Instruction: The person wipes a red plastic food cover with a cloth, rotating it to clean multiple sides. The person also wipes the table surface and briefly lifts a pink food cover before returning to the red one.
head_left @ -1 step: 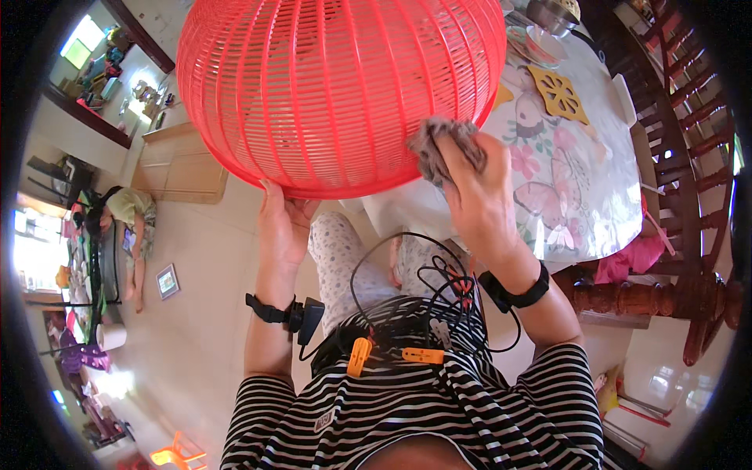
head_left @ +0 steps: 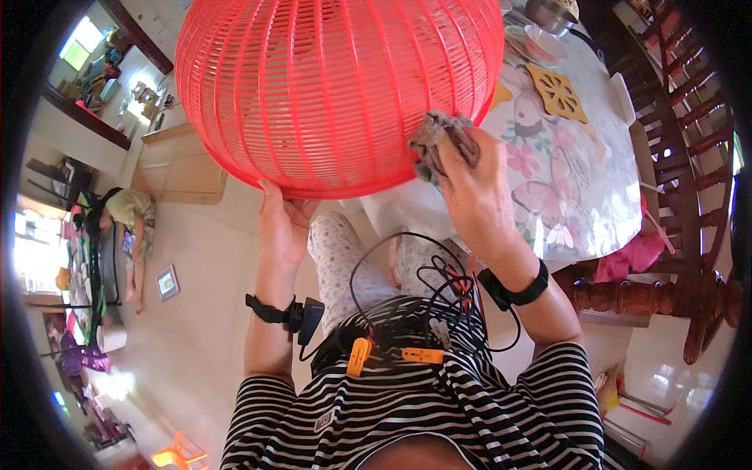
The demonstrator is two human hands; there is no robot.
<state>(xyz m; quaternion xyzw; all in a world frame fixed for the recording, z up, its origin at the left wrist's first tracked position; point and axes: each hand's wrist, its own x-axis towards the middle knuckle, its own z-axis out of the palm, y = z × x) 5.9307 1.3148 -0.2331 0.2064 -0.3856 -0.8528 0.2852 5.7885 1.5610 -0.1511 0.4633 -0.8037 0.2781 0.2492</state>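
A large red plastic food cover (head_left: 337,102), domed and slatted, fills the upper middle and runs out of the top edge. My left hand (head_left: 283,223) grips its lower rim, thumb on the outside and fingers partly hidden under the edge. In my right hand (head_left: 479,192) is a bunched grey-brown cloth (head_left: 440,145), pinched between thumb and fingers. That cloth presses against the lower right side of the cover, just above the rim.
On the right stands a table with a floral cloth (head_left: 548,207), bearing a yellow cut-out mat (head_left: 558,92), bowls (head_left: 543,45) and a metal pot (head_left: 552,16). Beyond it is a dark wooden railing (head_left: 697,180). Another person (head_left: 133,211) bends at far left. Black cables (head_left: 439,274) hang before my shirt.
My right hand and the cloth have shifted very slightly up along the side of the food cover. My left hand stays on the rim.
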